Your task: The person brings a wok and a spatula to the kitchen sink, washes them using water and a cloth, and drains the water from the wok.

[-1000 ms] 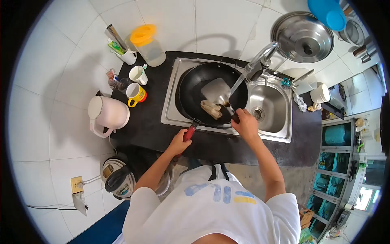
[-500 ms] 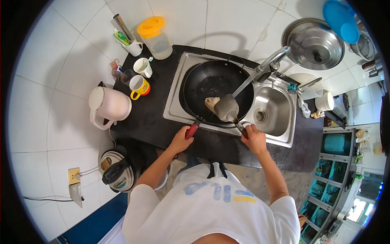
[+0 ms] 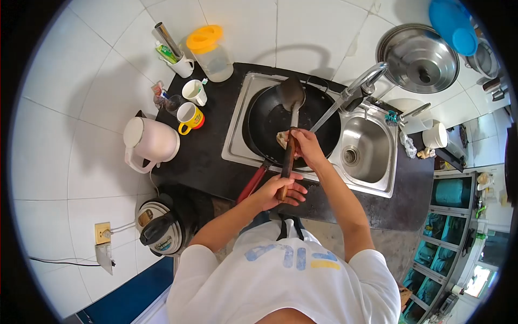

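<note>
White tiles [image 3: 240, 32] cover the wall behind a dark table [image 3: 199, 173], into which a steel sink [image 3: 372, 137] with two basins is set. Over the left basin sits a black pan [image 3: 267, 121], its red handle [image 3: 250, 186] pointing toward the person. Above the pan is a spatula [image 3: 288, 162], its broad metal blade near the far rim and its brown handle slanting back over the table's front edge.

Right hand [image 3: 306, 147] fingers are closed around the upper part of the spatula's handle. Left hand [image 3: 274, 193] fingers are spread fairly wide at the lower end, where the handle lies across them, touching; how firmly they bear on it I cannot tell. Just beside the right fingers, a pale crumpled piece [image 3: 281, 139] shows against the pan, partly hidden; whether the hand touches it is unclear.

A tap [image 3: 348, 96] reaches over the pan's right side. Well to the left stand a pink kettle [image 3: 152, 140], a yellow and white mug [image 3: 190, 117], a white mug [image 3: 195, 92] and a jug [image 3: 217, 62] with a yellow lid.
</note>
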Demonstrator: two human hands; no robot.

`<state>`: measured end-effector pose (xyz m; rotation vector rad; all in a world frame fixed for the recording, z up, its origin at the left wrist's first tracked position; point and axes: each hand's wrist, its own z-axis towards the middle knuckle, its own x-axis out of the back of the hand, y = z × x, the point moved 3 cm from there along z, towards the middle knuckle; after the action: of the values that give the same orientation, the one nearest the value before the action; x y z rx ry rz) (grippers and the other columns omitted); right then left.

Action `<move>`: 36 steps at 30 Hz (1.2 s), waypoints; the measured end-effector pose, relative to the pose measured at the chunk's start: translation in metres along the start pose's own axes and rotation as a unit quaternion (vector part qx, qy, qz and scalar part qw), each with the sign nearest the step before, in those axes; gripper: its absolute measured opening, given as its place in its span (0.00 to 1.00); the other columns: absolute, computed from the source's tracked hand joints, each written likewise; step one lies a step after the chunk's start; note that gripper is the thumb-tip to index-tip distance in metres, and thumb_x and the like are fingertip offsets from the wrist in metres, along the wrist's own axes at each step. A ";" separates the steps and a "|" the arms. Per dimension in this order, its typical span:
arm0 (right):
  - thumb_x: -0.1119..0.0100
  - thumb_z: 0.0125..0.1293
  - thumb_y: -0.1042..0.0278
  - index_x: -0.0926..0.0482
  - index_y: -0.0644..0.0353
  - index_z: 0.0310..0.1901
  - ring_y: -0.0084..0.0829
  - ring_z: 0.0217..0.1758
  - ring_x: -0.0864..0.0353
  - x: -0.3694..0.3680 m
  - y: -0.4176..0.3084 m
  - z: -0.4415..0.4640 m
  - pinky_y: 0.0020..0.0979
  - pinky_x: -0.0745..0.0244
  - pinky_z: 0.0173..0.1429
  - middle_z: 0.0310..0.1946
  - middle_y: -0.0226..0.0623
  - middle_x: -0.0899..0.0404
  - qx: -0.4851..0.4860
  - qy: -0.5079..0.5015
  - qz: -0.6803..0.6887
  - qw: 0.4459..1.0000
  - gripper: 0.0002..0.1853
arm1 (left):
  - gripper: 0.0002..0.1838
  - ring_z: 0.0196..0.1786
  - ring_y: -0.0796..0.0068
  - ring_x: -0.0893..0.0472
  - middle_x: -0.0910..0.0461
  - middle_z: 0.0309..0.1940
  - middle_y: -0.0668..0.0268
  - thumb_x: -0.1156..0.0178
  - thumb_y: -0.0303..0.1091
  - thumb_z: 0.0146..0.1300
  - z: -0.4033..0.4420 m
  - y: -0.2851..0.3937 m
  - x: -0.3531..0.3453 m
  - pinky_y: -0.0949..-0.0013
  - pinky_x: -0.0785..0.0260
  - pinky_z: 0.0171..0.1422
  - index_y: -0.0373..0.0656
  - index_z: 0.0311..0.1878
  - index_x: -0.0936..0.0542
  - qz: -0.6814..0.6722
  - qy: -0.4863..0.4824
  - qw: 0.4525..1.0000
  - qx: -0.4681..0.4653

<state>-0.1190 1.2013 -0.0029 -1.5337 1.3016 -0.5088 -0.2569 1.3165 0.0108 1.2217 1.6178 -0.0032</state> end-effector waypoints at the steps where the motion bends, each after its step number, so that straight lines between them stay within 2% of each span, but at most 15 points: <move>1: 0.51 0.71 0.59 0.22 0.67 0.40 0.23 0.21 0.23 0.000 0.005 0.005 0.23 0.30 0.21 0.27 0.36 0.21 -0.018 0.007 -0.008 1.000 0.17 | 0.17 0.32 0.71 0.18 0.19 0.36 0.56 0.44 0.38 0.66 0.000 0.002 0.001 0.70 0.28 0.33 0.39 0.54 0.27 -0.035 -0.006 0.999 -0.015; 3: 0.47 0.68 0.57 0.21 0.65 0.43 0.31 0.29 0.18 0.012 0.024 0.017 0.30 0.21 0.30 0.34 0.43 0.20 -0.030 0.021 -0.095 0.995 0.17 | 0.15 0.23 0.72 0.21 0.20 0.29 0.58 0.43 0.37 0.64 -0.001 0.006 0.016 0.71 0.35 0.24 0.40 0.50 0.27 -0.016 0.050 0.998 -0.024; 4: 0.45 0.66 0.57 0.20 0.63 0.45 0.35 0.33 0.18 0.027 0.035 0.025 0.33 0.21 0.36 0.36 0.44 0.20 0.042 0.033 -0.268 0.962 0.17 | 0.13 0.18 0.73 0.23 0.20 0.26 0.60 0.42 0.37 0.64 -0.002 0.009 0.023 0.72 0.38 0.19 0.40 0.48 0.26 -0.008 0.078 0.997 -0.029; 6: 0.41 0.63 0.56 0.20 0.60 0.47 0.43 0.41 0.17 0.041 0.044 0.030 0.38 0.20 0.47 0.39 0.46 0.20 0.182 0.051 -0.579 0.793 0.18 | 0.09 0.15 0.76 0.27 0.23 0.21 0.63 0.40 0.33 0.61 -0.014 0.020 0.032 0.73 0.42 0.14 0.42 0.41 0.27 0.082 0.151 0.985 -0.015; 7: 0.36 0.57 0.59 0.24 0.54 0.55 0.50 0.50 0.21 0.044 0.048 0.031 0.43 0.25 0.57 0.48 0.49 0.23 0.107 0.022 -0.614 0.782 0.24 | 0.09 0.15 0.76 0.27 0.23 0.21 0.63 0.40 0.32 0.61 -0.019 0.023 0.039 0.73 0.42 0.15 0.42 0.41 0.28 0.132 0.174 0.976 -0.008; 16: 0.38 0.58 0.62 0.33 0.39 0.64 0.48 0.54 0.24 0.021 0.079 0.084 0.44 0.22 0.52 0.57 0.46 0.31 0.074 -0.074 -0.780 0.617 0.30 | 0.10 0.14 0.79 0.29 0.26 0.19 0.66 0.37 0.24 0.56 -0.031 0.047 0.066 0.77 0.39 0.18 0.39 0.39 0.27 0.175 0.261 0.947 -0.062; 19: 0.48 0.64 0.66 0.33 0.38 0.65 0.46 0.58 0.26 0.034 0.079 0.102 0.44 0.21 0.50 0.59 0.47 0.33 0.048 0.070 -0.730 0.678 0.26 | 0.09 0.14 0.79 0.31 0.27 0.19 0.67 0.37 0.23 0.56 -0.033 0.048 0.068 0.77 0.40 0.17 0.38 0.39 0.27 0.145 0.262 0.953 -0.055; 22: 0.52 0.67 0.65 0.30 0.39 0.63 0.45 0.57 0.25 0.019 0.097 0.104 0.41 0.21 0.50 0.61 0.48 0.33 0.071 0.052 -0.807 0.583 0.22 | 0.09 0.12 0.79 0.33 0.29 0.17 0.68 0.38 0.23 0.57 -0.030 0.046 0.073 0.76 0.42 0.16 0.39 0.39 0.27 0.106 0.252 0.961 -0.044; 23: 0.49 0.64 0.67 0.25 0.42 0.57 0.44 0.56 0.24 0.016 0.099 0.099 0.41 0.23 0.51 0.59 0.46 0.30 0.150 0.046 -0.797 0.584 0.19 | 0.09 0.12 0.80 0.33 0.30 0.17 0.69 0.38 0.24 0.57 -0.031 0.047 0.073 0.76 0.42 0.16 0.39 0.39 0.27 0.094 0.247 0.964 -0.039; 26: 0.45 0.61 0.67 0.28 0.43 0.61 0.47 0.56 0.23 0.047 0.087 0.101 0.42 0.23 0.54 0.63 0.46 0.33 0.029 0.075 -0.761 0.643 0.24 | 0.09 0.12 0.80 0.34 0.32 0.16 0.70 0.38 0.25 0.56 -0.028 0.044 0.079 0.76 0.44 0.15 0.39 0.39 0.28 0.074 0.236 0.969 -0.025; 27: 0.42 0.58 0.65 0.19 0.55 0.47 0.44 0.54 0.23 0.049 0.080 0.096 0.42 0.24 0.52 0.51 0.43 0.23 0.049 0.171 -0.695 0.697 0.15 | 0.09 0.12 0.79 0.34 0.32 0.16 0.70 0.38 0.25 0.56 -0.028 0.045 0.082 0.75 0.44 0.15 0.40 0.38 0.28 0.072 0.235 0.969 -0.021; 30: 0.41 0.59 0.64 0.20 0.59 0.46 0.39 0.50 0.21 0.073 0.083 0.104 0.39 0.25 0.50 0.45 0.42 0.20 0.084 0.165 -0.474 0.861 0.15 | 0.09 0.12 0.80 0.34 0.32 0.16 0.70 0.39 0.25 0.56 -0.022 0.051 0.074 0.76 0.45 0.14 0.40 0.37 0.29 0.076 0.231 0.970 -0.028; 31: 0.45 0.63 0.65 0.21 0.58 0.49 0.32 0.47 0.21 0.061 0.071 0.085 0.35 0.25 0.49 0.43 0.37 0.20 0.001 0.144 -0.230 0.962 0.14 | 0.09 0.12 0.80 0.34 0.32 0.16 0.69 0.39 0.24 0.56 -0.017 0.051 0.074 0.75 0.44 0.14 0.40 0.38 0.29 0.099 0.239 0.965 -0.038; 34: 0.50 0.68 0.64 0.25 0.59 0.53 0.28 0.48 0.22 0.035 0.052 0.057 0.31 0.27 0.52 0.46 0.34 0.22 0.024 0.081 0.132 0.988 0.15 | 0.10 0.13 0.78 0.31 0.30 0.17 0.68 0.40 0.24 0.55 0.007 0.045 0.084 0.73 0.40 0.15 0.39 0.38 0.30 0.183 0.264 0.945 -0.067; 36: 0.53 0.71 0.62 0.28 0.59 0.56 0.28 0.52 0.25 0.018 0.040 0.046 0.31 0.30 0.56 0.50 0.33 0.24 0.046 0.059 0.214 0.974 0.16 | 0.11 0.14 0.74 0.27 0.28 0.18 0.66 0.40 0.25 0.53 0.028 0.038 0.092 0.70 0.36 0.16 0.38 0.38 0.30 0.261 0.279 0.920 -0.084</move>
<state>-0.0941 1.2084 -0.0607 -1.1150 1.6241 -0.3784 -0.2029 1.3834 -0.0475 1.5700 1.6581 0.8749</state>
